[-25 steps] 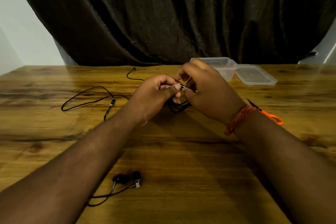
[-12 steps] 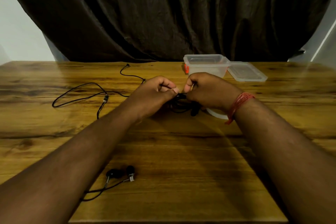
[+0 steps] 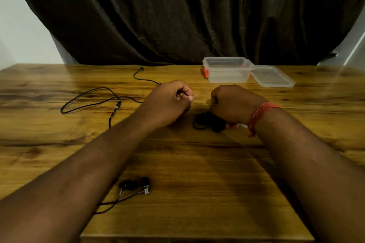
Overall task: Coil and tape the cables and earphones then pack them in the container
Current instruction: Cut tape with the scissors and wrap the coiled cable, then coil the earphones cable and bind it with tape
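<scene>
Fingers of the left hand [image 3: 169,100] are curled, thumb against forefinger in a pinch; what they pinch is too small to tell, perhaps a strip of tape. Fingers of the right hand [image 3: 231,104] are folded into a fist over a black coiled cable [image 3: 207,121] on the wooden table [image 3: 197,163], with something pale, probably a tape roll, showing under the palm. Judged step: taping the first coil. The next move calls for wrapping tape around the bundle without letting its springy loops unwind. A thin, limp loose cable [image 3: 88,100] lies to the left; glossy-budded earphones [image 3: 136,185] lie near the front edge. The clear, rigid plastic container [image 3: 227,69] stands open at the far side, its lid [image 3: 274,76] beside it.
</scene>
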